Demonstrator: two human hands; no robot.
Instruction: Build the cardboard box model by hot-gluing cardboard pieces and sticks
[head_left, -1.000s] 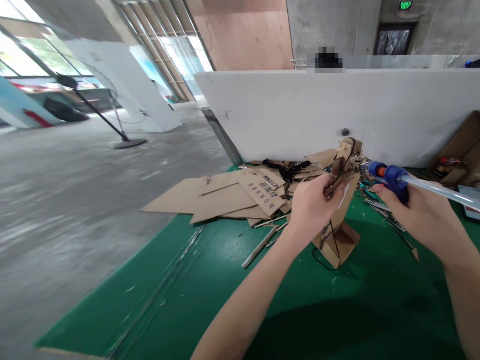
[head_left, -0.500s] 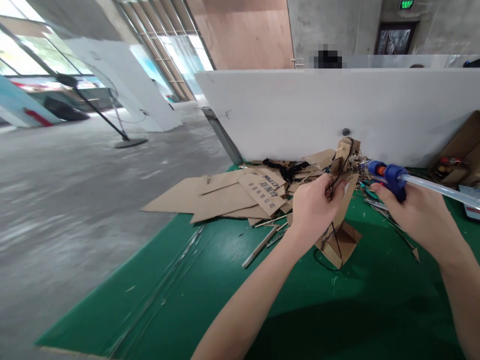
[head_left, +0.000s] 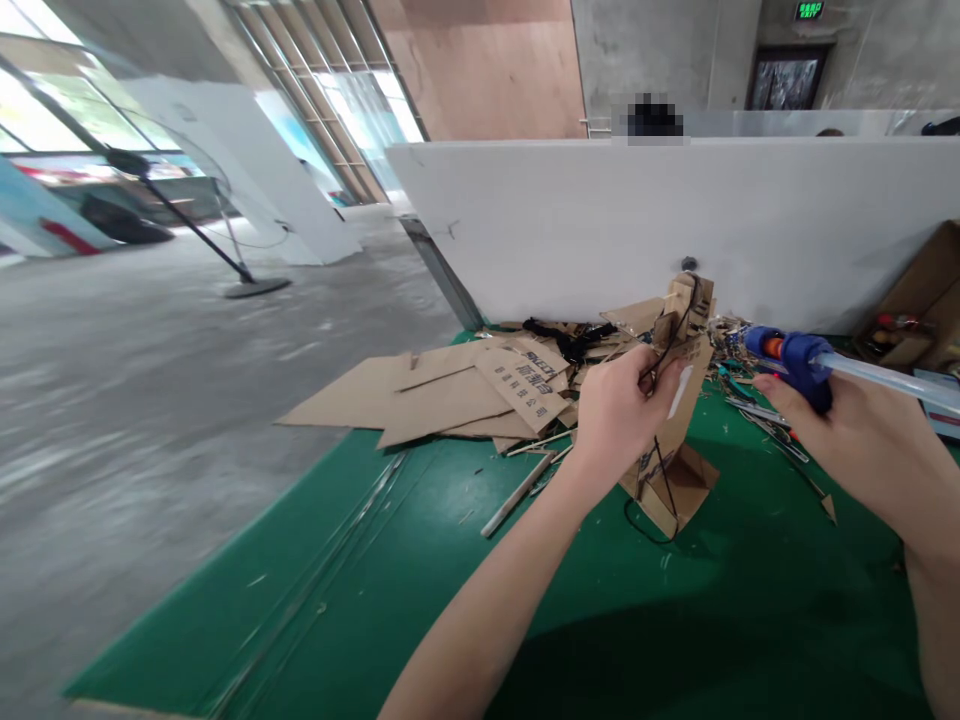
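Note:
Pinched in my left hand (head_left: pixel 626 405) is a cardboard model (head_left: pixel 688 400), a tall folded piece with a wider boxy foot near the green table top. A thin black cord (head_left: pixel 663 475) runs along it and loops below the foot. My right hand (head_left: pixel 855 430) is wrapped round a blue hot glue gun (head_left: pixel 795 360) with a clear glue stick (head_left: pixel 885 372) coming out of its back. The gun's front points left toward the cardboard; its tip is hard to make out against the scraps behind.
Flat cardboard sheets (head_left: pixel 442 395) and a black tangle (head_left: pixel 574 340) lie left of the model. A wooden strip (head_left: pixel 517 495) rests nearer me. Thin tools (head_left: pixel 772 420) lie on the green table (head_left: pixel 337 590) at right. A white partition (head_left: pixel 570 230) stands behind; a person's head shows above it.
The glue gun has moved slightly right, away from the cardboard model. A white patch on the cardboard beside my left fingers now shows more clearly. The view has shifted a little.

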